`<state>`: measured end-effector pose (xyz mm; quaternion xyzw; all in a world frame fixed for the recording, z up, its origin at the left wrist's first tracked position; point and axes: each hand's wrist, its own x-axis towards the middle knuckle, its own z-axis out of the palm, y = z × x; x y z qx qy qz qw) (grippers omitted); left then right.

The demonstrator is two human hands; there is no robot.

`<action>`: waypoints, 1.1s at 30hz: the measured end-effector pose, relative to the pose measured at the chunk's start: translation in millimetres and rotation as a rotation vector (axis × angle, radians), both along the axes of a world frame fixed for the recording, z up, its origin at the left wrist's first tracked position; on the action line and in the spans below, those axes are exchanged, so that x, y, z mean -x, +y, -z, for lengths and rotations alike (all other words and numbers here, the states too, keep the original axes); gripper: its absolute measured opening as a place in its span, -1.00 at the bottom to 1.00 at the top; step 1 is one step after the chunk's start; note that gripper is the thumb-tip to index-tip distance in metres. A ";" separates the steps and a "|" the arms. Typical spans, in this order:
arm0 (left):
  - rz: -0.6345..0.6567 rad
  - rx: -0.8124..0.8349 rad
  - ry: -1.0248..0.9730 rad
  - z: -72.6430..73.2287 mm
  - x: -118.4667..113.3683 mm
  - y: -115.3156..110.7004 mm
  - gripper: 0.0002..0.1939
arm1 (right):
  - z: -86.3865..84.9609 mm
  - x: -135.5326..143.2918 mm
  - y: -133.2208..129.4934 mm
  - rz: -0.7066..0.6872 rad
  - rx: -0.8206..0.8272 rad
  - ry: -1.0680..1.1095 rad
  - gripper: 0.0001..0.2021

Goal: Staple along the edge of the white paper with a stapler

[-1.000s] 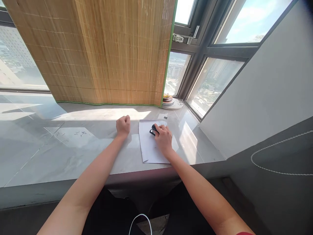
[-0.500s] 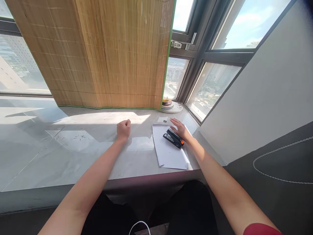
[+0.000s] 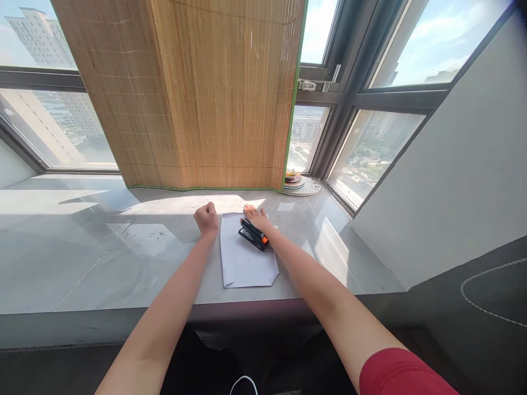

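Note:
My left hand [image 3: 206, 219] is closed in a fist just left of the paper; whatever may be inside it is hidden. My right hand [image 3: 257, 218] lies with fingers stretched out across the top edge of the white paper [image 3: 242, 269]. Beside its palm and wrist, a black stapler [image 3: 252, 236] with an orange part rests at a slant on the sheets. Small marks or bits show on the paper below the stapler. The paper's lower corners are slightly folded or curled.
Tiny loose staples [image 3: 154, 236] are scattered on the grey sill [image 3: 164, 280] to the left. A stack of plates [image 3: 302, 186] stands in the window corner. A bamboo blind [image 3: 197, 99] hangs at the back, and a white wall [image 3: 436, 181] slopes along the right.
The paper and stapler have slid left along the sill with my right hand, closer to my left fist. The view has shifted a little left. My left hand stays closed.

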<state>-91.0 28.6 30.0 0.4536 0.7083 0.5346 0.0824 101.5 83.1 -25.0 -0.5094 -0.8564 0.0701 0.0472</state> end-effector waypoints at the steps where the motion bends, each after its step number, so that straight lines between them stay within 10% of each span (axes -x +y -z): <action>1: -0.020 0.003 -0.014 -4.4 12.2 -1.3 -0.57 | -1.2 20.6 0.4 -0.026 -0.002 0.014 -0.42; 8: -0.020 0.303 0.209 5.3 119.2 -42.2 -0.52 | -7.5 126.7 -6.5 -0.161 0.016 0.116 -0.39; 13: -0.038 0.415 0.358 26.5 143.5 -57.5 -0.53 | -8.0 145.4 -9.4 -0.161 0.001 0.128 -0.31; 24: 0.073 0.535 0.575 30.4 127.0 -59.3 -0.56 | 1.1 44.3 -16.5 -0.024 0.008 0.066 -0.35; 33: 0.632 0.426 0.684 45.5 -12.2 -93.7 -0.52 | 3.3 -41.7 -33.4 0.082 0.023 0.168 -0.39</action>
